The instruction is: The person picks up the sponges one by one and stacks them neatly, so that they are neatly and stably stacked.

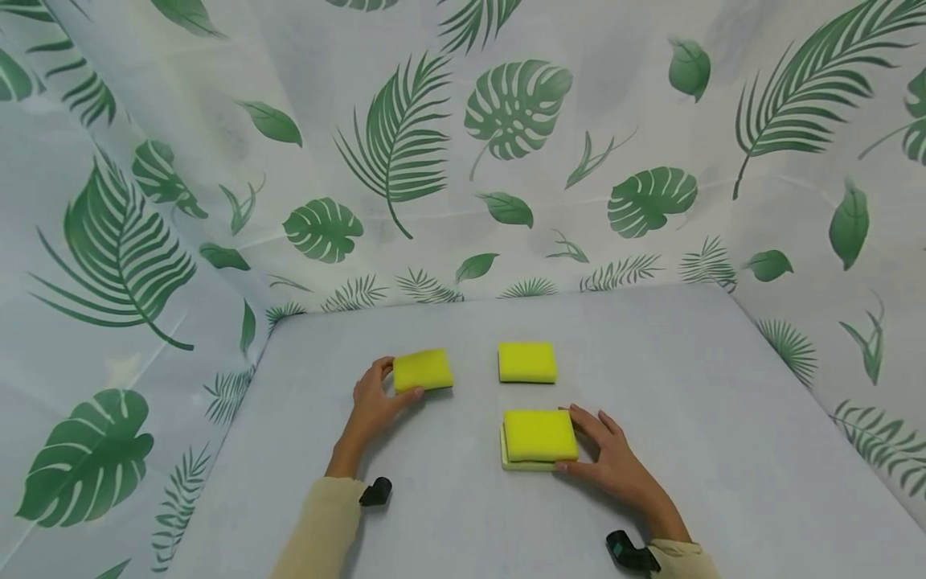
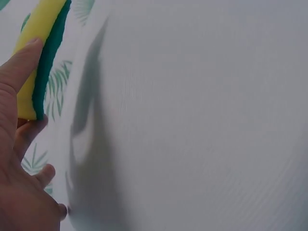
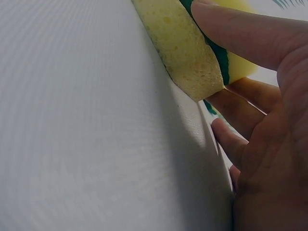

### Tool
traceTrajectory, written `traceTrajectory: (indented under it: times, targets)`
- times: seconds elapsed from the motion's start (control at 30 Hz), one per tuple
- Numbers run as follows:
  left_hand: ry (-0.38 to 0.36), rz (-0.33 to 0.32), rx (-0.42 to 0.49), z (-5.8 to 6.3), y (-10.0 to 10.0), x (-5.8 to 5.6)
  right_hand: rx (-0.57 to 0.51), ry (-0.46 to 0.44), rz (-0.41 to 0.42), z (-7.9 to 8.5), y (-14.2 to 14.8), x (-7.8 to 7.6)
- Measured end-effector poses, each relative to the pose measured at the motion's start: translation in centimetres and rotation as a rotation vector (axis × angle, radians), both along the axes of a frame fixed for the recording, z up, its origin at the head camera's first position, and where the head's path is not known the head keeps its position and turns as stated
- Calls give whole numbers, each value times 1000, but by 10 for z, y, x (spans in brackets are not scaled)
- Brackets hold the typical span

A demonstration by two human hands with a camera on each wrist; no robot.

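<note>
Sponge on top point(image 1: 540, 435): yellow, green-backed below, lying slightly askew on the pale sponge point(image 3: 187, 62).
Right hand point(image 1: 615, 466): grips that sponge's right end, thumb at the near edge, fingers at the far edge.
Left hand point(image 1: 374, 410): holds the left sponge point(image 1: 423, 370) between thumb and fingers, raised from the table point(image 1: 448, 515), left of the pale sponge and farther back.
Far sponge point(image 1: 527, 362): unheld, straight beyond the pale sponge.
Work at the stack: I judge it to be two-handed handling, one sponge at the stack, one in the air.
Next for both grips: probably light pressure and level foam, with the pale sponge left undisturbed.
Sponge count: three yellow, one pale.
Others counted: two hands, two wrist cameras point(image 1: 378, 492), one table.
</note>
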State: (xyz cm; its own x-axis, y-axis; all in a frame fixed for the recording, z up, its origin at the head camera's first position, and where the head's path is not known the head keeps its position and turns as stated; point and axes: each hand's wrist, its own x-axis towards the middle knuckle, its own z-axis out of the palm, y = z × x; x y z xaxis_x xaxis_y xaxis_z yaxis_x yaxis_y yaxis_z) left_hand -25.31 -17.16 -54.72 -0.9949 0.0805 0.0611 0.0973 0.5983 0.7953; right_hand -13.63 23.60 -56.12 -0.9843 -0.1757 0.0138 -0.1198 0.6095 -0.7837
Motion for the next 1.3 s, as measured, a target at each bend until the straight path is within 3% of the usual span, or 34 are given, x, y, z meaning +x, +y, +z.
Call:
traceTrajectory:
  times: [0.4,0.93,1.3]
  targets:
    - [64,-16,98,14,37,21,-8,23,11,0,0,1]
    - [3,-62,189,36,92,58,11,15,16,-2,0,-2]
    - [34,-143,161,32,124,80,-4,12,14,0,1,0]
